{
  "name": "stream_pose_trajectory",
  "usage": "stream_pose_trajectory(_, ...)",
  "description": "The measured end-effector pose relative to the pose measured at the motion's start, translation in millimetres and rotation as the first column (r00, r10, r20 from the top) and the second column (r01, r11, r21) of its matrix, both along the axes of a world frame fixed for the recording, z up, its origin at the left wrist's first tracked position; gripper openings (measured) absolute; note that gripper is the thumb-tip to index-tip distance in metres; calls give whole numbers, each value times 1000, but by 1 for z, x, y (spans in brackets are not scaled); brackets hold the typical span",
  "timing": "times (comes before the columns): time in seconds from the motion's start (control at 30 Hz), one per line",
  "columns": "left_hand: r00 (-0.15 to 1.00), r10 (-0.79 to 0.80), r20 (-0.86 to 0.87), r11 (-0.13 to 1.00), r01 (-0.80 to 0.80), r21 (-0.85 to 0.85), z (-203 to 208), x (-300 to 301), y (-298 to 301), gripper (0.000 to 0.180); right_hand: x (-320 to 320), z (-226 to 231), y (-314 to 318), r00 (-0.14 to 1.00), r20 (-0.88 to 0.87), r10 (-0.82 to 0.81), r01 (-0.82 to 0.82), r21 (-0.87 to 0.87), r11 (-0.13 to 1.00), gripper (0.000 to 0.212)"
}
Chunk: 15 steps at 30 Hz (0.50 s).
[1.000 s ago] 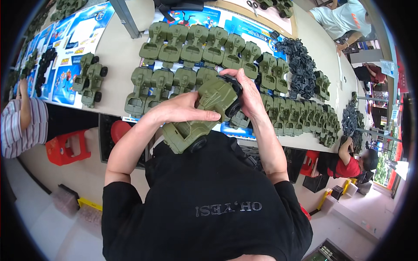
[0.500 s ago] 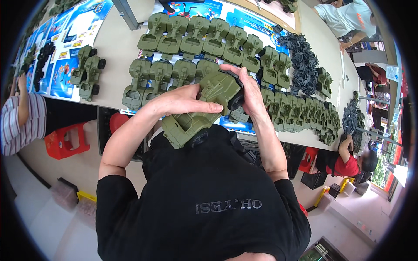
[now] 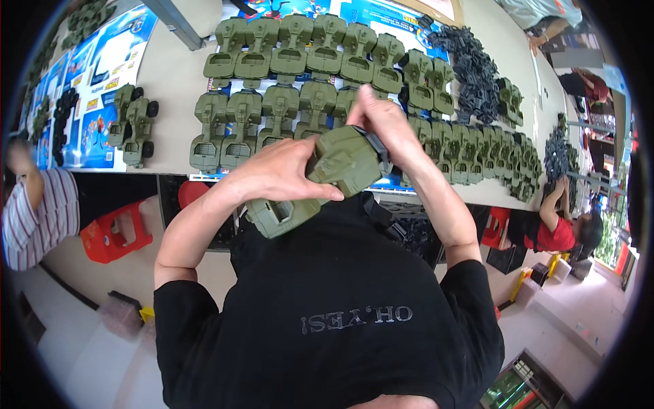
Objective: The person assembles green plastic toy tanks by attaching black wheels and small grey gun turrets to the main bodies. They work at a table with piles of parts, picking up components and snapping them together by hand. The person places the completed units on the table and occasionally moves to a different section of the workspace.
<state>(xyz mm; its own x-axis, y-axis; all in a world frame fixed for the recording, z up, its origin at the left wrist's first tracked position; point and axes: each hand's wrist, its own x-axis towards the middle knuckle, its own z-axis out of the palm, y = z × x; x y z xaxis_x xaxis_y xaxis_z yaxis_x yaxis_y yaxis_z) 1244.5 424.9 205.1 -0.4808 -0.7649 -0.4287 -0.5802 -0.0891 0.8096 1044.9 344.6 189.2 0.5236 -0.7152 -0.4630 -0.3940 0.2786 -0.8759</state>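
An olive-green toy jeep (image 3: 347, 160) is held above the table's near edge, in front of my black shirt. My left hand (image 3: 286, 167) is closed around its middle, thumb pressed across the top side. At the jeep's right end, my right hand (image 3: 388, 119) is closed at the far corner, fingertips bunched together. Beneath that palm a dark grey part (image 3: 379, 148) shows against the jeep's end; whether it is fixed on cannot be told. The jeep's open rear bed (image 3: 281, 210) points toward my lower left. Its wheels are hidden.
Rows of similar green jeep bodies (image 3: 293, 51) fill the table beyond my hands. A heap of dark grey parts (image 3: 470, 75) lies to their right. Two wheeled jeeps (image 3: 136, 129) stand at left. A red stool (image 3: 117, 232) and co-workers are on both sides.
The jeep has rolled in my hands, so its black wheels no longer show. My right hand has shifted from the jeep's side to its far corner, fingers drawn together.
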Motion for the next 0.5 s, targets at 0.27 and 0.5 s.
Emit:
stream_pose_trajectory(0.27,988,-138,69,974,148,-172,10,-15,17,69,-4,5,41,952,303,50,-63,31,998,78)
stream_pose_trajectory(0.5,956,-256,141,910,288,-299,16,-21,33,59,-22,8,80,919,383,97,64,-386,920,51)
